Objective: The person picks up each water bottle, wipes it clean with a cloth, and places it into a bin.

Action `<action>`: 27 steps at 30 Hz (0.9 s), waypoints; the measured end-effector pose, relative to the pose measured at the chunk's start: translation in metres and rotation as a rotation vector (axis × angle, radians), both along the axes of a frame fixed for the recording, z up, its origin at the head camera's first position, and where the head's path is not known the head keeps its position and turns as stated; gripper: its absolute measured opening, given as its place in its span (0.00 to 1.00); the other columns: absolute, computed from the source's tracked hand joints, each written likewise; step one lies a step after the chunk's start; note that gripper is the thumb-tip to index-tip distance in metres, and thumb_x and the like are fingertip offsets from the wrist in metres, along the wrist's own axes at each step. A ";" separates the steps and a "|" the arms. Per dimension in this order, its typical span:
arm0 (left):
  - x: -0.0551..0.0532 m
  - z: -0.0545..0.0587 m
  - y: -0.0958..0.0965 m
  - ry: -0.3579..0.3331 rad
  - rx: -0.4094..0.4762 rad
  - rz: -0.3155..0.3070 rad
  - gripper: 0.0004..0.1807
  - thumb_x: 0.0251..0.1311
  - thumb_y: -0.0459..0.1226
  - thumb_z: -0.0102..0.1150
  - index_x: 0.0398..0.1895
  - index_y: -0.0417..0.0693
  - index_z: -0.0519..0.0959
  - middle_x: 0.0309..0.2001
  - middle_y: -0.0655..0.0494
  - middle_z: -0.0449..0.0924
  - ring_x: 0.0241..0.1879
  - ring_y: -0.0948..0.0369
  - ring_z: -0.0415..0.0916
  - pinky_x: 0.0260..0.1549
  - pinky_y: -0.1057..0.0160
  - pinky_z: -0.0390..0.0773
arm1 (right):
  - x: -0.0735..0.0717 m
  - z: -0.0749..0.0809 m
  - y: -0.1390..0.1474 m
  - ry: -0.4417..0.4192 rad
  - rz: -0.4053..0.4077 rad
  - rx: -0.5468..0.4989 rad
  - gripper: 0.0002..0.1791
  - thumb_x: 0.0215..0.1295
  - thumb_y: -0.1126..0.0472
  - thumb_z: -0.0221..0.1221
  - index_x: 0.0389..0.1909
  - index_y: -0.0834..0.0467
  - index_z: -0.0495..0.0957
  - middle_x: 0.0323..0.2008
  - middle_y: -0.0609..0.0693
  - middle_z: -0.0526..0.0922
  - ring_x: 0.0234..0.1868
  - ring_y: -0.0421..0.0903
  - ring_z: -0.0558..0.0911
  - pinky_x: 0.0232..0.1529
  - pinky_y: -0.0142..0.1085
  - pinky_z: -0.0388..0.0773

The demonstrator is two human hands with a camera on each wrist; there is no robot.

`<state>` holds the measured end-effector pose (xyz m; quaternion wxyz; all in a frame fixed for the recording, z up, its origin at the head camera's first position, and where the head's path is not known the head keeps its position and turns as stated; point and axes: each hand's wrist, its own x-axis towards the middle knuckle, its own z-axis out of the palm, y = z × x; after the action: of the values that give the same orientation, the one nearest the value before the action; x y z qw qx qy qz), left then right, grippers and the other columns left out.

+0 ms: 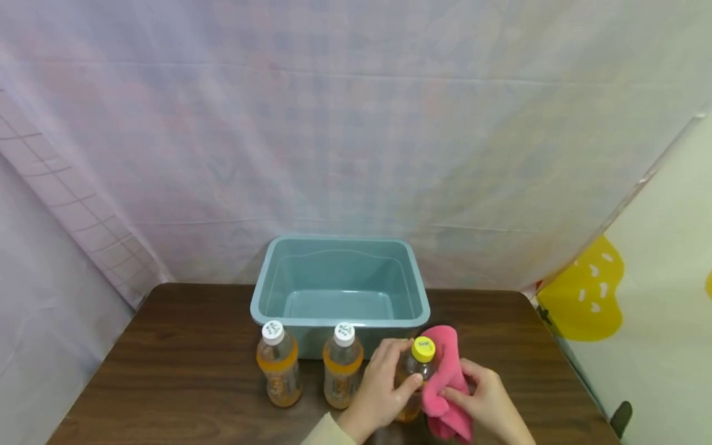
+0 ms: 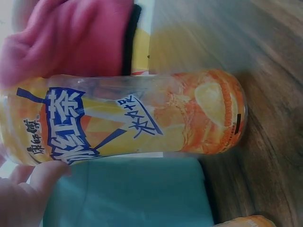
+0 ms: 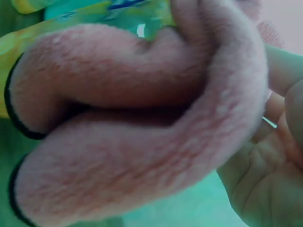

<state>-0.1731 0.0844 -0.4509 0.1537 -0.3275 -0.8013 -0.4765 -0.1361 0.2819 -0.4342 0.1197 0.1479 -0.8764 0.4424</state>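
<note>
My left hand (image 1: 384, 386) grips the upper part of a plastic tea bottle with a yellow cap (image 1: 423, 350). The left wrist view shows this bottle's orange and yellow label (image 2: 123, 118) and its base near the wooden table. A folded pink cloth (image 1: 445, 383) with a dark edge lies against the bottle's right side. My right hand (image 1: 484, 398) pinches that cloth between thumb and fingers. In the right wrist view the cloth (image 3: 142, 142) hangs folded double and hides part of the bottle's label (image 3: 94, 19).
Two similar bottles with white caps, one at the far left (image 1: 282, 371) and one nearer (image 1: 343, 371), stand on the brown table (image 1: 183, 371). Behind them sits a blue-green plastic basin (image 1: 340, 323). A pale curtain (image 1: 345, 136) hangs at the back.
</note>
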 end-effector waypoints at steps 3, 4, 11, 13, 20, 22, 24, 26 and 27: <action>0.000 0.001 -0.002 -0.014 -0.013 -0.007 0.22 0.58 0.42 0.54 0.55 0.48 0.66 0.51 0.55 0.69 0.51 0.60 0.68 0.50 0.58 0.71 | -0.004 -0.019 0.001 -0.101 0.029 -0.008 0.12 0.47 0.68 0.66 0.33 0.69 0.78 0.25 0.48 0.81 0.24 0.29 0.73 0.21 0.29 0.74; 0.000 0.001 -0.002 -0.018 -0.017 -0.011 0.22 0.58 0.42 0.54 0.55 0.48 0.66 0.52 0.55 0.69 0.52 0.60 0.68 0.50 0.58 0.71 | -0.005 -0.027 0.001 -0.132 0.037 -0.015 0.12 0.47 0.68 0.66 0.33 0.70 0.78 0.25 0.49 0.81 0.24 0.29 0.73 0.21 0.29 0.74; 0.001 0.002 -0.001 0.017 -0.004 -0.011 0.23 0.56 0.41 0.56 0.54 0.46 0.67 0.51 0.54 0.70 0.51 0.59 0.68 0.50 0.58 0.71 | -0.013 -0.085 0.006 -0.127 0.067 -0.048 0.13 0.43 0.63 0.67 0.29 0.67 0.79 0.21 0.45 0.80 0.22 0.29 0.72 0.19 0.27 0.71; 0.001 0.002 0.000 0.026 0.010 -0.010 0.23 0.55 0.41 0.56 0.54 0.46 0.67 0.51 0.54 0.70 0.51 0.59 0.69 0.50 0.58 0.71 | -0.014 -0.092 0.007 -0.128 0.045 -0.030 0.13 0.42 0.62 0.68 0.29 0.65 0.79 0.21 0.43 0.79 0.21 0.28 0.71 0.19 0.27 0.70; -0.001 0.004 0.001 0.036 -0.014 -0.013 0.23 0.56 0.41 0.55 0.55 0.48 0.67 0.51 0.55 0.70 0.51 0.60 0.68 0.49 0.59 0.71 | -0.011 -0.081 0.004 -0.216 -0.013 0.068 0.14 0.42 0.64 0.68 0.31 0.66 0.79 0.22 0.48 0.80 0.22 0.29 0.70 0.21 0.28 0.70; -0.001 0.004 0.000 0.032 -0.023 -0.017 0.22 0.56 0.41 0.55 0.55 0.48 0.67 0.51 0.55 0.70 0.51 0.60 0.68 0.49 0.59 0.71 | -0.009 -0.076 0.004 -0.204 -0.003 0.048 0.14 0.44 0.65 0.67 0.33 0.68 0.79 0.24 0.51 0.81 0.23 0.28 0.71 0.23 0.28 0.71; 0.000 0.004 0.000 0.020 -0.031 -0.021 0.22 0.56 0.41 0.55 0.55 0.48 0.67 0.51 0.55 0.70 0.51 0.60 0.68 0.49 0.59 0.71 | -0.006 -0.070 0.004 -0.156 0.011 -0.005 0.14 0.45 0.68 0.66 0.33 0.71 0.78 0.26 0.51 0.82 0.25 0.28 0.73 0.23 0.28 0.73; -0.001 0.005 0.000 0.016 -0.031 -0.024 0.22 0.57 0.41 0.55 0.55 0.48 0.67 0.51 0.55 0.70 0.51 0.60 0.68 0.49 0.59 0.71 | -0.004 -0.060 0.003 -0.109 0.004 -0.067 0.14 0.45 0.70 0.66 0.33 0.74 0.77 0.27 0.49 0.83 0.27 0.28 0.74 0.24 0.29 0.75; -0.001 0.005 0.000 0.013 -0.031 -0.024 0.22 0.57 0.42 0.55 0.55 0.48 0.67 0.51 0.55 0.70 0.51 0.60 0.68 0.49 0.59 0.71 | -0.002 -0.053 0.003 -0.093 -0.003 -0.092 0.14 0.45 0.71 0.65 0.34 0.75 0.77 0.29 0.47 0.83 0.28 0.29 0.75 0.24 0.29 0.75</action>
<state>-0.1740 0.0843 -0.4461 0.1483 -0.3427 -0.8035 -0.4637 -0.1384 0.2847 -0.4871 0.0860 0.1202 -0.8601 0.4883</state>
